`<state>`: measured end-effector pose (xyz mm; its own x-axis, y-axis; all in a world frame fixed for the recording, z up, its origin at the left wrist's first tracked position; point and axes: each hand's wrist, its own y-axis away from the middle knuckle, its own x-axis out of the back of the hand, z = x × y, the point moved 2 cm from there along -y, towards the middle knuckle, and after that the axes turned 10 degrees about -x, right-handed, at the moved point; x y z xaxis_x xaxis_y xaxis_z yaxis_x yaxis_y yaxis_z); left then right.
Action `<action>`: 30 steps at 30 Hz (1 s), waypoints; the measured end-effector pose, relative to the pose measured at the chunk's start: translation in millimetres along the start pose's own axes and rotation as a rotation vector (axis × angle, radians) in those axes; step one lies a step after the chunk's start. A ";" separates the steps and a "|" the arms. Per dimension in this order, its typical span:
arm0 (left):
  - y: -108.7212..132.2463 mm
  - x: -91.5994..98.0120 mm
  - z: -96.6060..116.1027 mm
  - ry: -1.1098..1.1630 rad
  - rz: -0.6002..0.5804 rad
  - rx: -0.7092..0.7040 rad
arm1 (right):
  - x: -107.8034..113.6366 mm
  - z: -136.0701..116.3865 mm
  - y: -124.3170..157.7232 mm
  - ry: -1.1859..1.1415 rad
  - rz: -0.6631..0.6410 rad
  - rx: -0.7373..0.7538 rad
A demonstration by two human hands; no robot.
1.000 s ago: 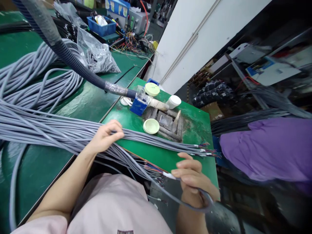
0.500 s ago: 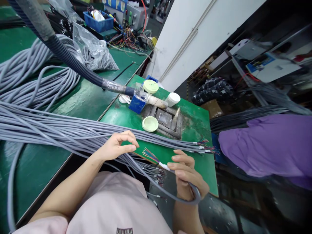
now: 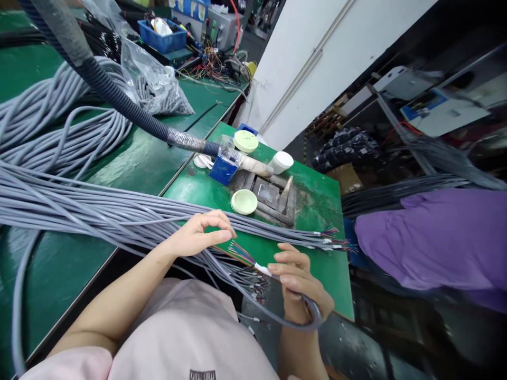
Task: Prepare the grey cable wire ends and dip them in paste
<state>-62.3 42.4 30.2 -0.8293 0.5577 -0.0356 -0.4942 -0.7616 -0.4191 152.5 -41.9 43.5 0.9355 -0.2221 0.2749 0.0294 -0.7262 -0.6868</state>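
Grey sheathed cable (image 3: 277, 315) sits pinched in the right hand (image 3: 295, 277), just right of the lower middle of the frame. Its white-sleeved end (image 3: 261, 269) pokes out past the fingers (image 3: 285, 268) and splays into thin coloured wires (image 3: 240, 253) over the green counter (image 3: 317, 211). Those fingers are closed narrowly around the cable near the sleeve, while the rest of it curves down in a loop beside the wrist. The left hand (image 3: 202, 235) rests against a long bundle of grey cables (image 3: 99, 216) running in from the left edge, its fingers curled into a loose ring and holding nothing firmly.

Each cable looks light and flexible but somewhat springy, and the fine wires look soft and easily bent. The sheath just behind the white sleeve seems the surest place to hold, rather than the bare wires. The full bundle probably has real weight and may slide apart.

Black corrugated conduit (image 3: 119, 105) crosses the upper left and ends near a blue box (image 3: 224, 171). Pale green round lid (image 3: 244, 202) and white plastic cylinder (image 3: 282, 162) stand on the counter. Purple cloth (image 3: 435, 237) fills the right side.
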 end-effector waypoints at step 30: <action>29.0 25.3 -30.1 -0.767 0.305 -0.148 | -30.3 100.7 -95.2 0.606 -0.195 -0.283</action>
<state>-89.7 44.4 -10.2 -0.8948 -0.0853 0.4382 -0.2248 -0.7619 -0.6074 156.8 99.4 32.8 0.5582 -0.3342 0.7594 0.0071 -0.9133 -0.4072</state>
